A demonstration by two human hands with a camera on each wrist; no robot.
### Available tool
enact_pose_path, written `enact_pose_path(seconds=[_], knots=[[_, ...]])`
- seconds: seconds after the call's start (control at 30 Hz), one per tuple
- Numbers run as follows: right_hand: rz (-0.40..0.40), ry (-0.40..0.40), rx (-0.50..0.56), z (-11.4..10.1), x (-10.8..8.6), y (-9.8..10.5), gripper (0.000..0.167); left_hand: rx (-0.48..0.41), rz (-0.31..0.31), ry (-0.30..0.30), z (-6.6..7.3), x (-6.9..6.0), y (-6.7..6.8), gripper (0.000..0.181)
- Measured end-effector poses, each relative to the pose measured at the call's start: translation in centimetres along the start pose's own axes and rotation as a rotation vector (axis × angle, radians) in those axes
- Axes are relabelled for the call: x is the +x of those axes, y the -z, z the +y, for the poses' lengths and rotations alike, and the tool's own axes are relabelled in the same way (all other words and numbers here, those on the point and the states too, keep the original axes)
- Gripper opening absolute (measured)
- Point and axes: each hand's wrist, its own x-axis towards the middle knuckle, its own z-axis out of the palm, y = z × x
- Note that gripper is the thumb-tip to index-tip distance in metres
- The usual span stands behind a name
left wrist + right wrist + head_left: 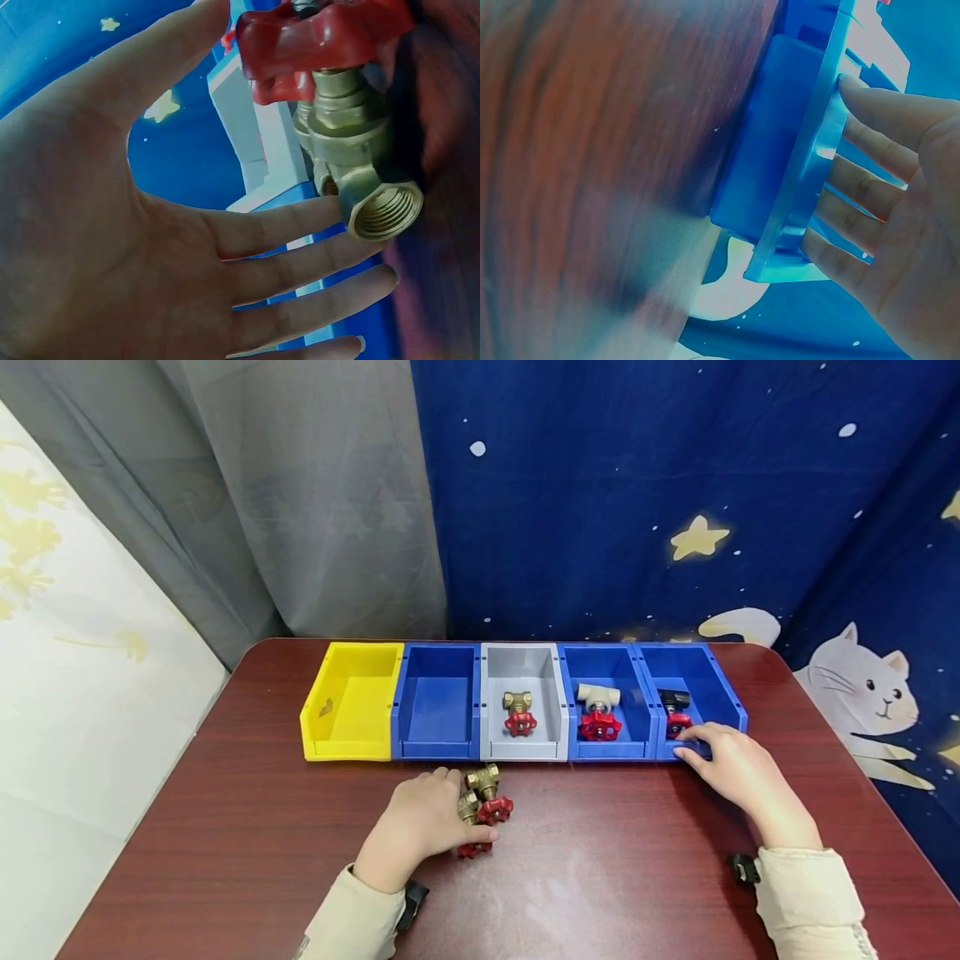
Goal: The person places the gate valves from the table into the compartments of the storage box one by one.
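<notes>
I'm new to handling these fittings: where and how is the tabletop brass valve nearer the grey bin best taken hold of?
Probably by its red handwheel, coming from above and the person's right. The lobed rim should offer purchase and lies on the near side, with bare tabletop to its right; the other brass valve and left hand crowd its left.

It's a curtained-off tabletop work area here, home or workshop we can't tell: grey curtain [330, 510] at eleven o'clock, starry blue curtain [570, 527] at one, cartoon cat [862, 689] at three, white flowered panel [60, 693] at nine! Wood-grained table [600, 877] at six, and mid-dial, a row of plastic bins [525, 750], three holding red-wheeled valves [519, 723], workshop-style.
</notes>
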Motion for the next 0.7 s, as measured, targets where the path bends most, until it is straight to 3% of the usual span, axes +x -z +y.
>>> enact_pose_path(seconds=[0.13, 0.7], knots=[[0.001, 0.003, 0.005, 0.0, 0.0, 0.1, 0.029, -0.021, -0.007, -0.006, 0.1, 0.2, -0.3, 0.092], [-0.002, -0.007, 0.006, -0.1, 0.0, 0.0, 0.029, 0.055, 0.009, -0.022, 0.9, 0.7, -2.1, 0.092]])
